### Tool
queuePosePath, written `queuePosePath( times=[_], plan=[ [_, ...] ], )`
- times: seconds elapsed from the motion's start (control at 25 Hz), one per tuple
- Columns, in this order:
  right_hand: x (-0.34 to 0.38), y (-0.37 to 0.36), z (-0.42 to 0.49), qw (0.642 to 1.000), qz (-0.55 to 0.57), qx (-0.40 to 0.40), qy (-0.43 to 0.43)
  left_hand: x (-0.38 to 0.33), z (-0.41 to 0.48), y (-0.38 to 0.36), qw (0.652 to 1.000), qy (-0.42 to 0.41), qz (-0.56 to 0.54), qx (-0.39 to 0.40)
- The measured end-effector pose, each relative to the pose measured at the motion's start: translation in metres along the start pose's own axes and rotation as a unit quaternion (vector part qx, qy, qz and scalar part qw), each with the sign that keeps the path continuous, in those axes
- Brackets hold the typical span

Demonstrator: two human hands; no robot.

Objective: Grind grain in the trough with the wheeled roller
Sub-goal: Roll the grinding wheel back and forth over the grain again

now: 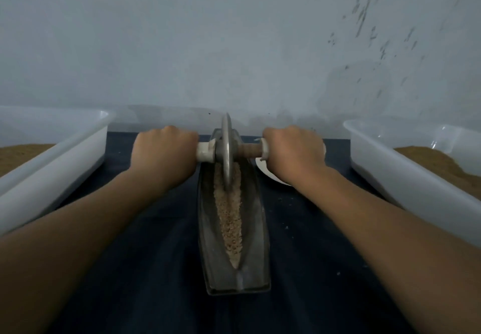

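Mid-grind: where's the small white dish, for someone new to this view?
Find the long grey trough down the middle of the dark cloth. Right of its far end, mostly hidden under the right hand gripping the wheeled roller, lies a white dish. Unlike the two rectangular tubs at the edges, it is small and round-rimmed.

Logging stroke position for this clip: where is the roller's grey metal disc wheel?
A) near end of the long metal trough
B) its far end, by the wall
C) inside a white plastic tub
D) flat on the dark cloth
B: the grey metal disc wheel stands upright at the far end of the long metal trough, with crushed tan grain lying toward the near end.
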State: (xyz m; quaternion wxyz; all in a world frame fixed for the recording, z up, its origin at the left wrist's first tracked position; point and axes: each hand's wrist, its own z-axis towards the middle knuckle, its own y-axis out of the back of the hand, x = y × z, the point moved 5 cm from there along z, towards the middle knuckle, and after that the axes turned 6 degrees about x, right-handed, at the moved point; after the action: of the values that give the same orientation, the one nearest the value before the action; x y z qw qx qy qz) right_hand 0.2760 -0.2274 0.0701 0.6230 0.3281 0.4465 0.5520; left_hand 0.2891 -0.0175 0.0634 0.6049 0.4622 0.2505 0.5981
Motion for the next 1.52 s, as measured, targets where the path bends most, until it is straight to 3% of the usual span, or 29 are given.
queuePosePath(
  times=[0.16,0.36,0.56,0.68,0.84,0.96,1.04,1.2,1.36,1.52],
  plan=[
    [-0.001,0.009,-0.022,0.999,-0.002,0.006,0.035,0.002,-0.017,0.007,1.000,-0.017,-0.001,0.025],
    [-0.014,0.046,-0.102,0.985,-0.019,-0.125,0.115,0.010,-0.081,0.046,0.991,-0.111,0.021,-0.076],
    [-0.003,0.012,-0.043,0.996,-0.043,-0.057,0.049,0.001,-0.035,0.009,0.999,-0.035,0.035,-0.019],
    [-0.001,-0.006,0.005,1.000,0.027,0.005,-0.006,-0.006,0.006,0.000,1.000,0.004,0.026,0.005],
    [0.000,0.007,-0.030,1.000,0.001,-0.010,0.029,-0.003,-0.019,0.011,1.000,-0.014,0.028,0.003],
    [-0.005,0.034,-0.092,0.992,-0.012,-0.089,0.083,-0.001,-0.070,0.038,0.995,-0.081,0.037,-0.034],
    [-0.016,0.043,-0.111,0.990,-0.010,-0.101,0.096,0.004,-0.086,0.060,0.991,-0.113,0.029,-0.072],
    [-0.010,0.024,-0.081,0.996,-0.016,-0.075,0.047,-0.003,-0.064,0.035,0.995,-0.079,0.055,-0.003],
    [-0.002,-0.015,0.000,0.999,0.024,-0.021,-0.024,-0.012,0.007,0.009,0.998,-0.017,0.054,-0.024],
    [0.000,-0.001,-0.003,1.000,-0.001,-0.026,0.010,-0.004,0.003,0.004,1.000,-0.007,0.002,0.001]
  ],
)
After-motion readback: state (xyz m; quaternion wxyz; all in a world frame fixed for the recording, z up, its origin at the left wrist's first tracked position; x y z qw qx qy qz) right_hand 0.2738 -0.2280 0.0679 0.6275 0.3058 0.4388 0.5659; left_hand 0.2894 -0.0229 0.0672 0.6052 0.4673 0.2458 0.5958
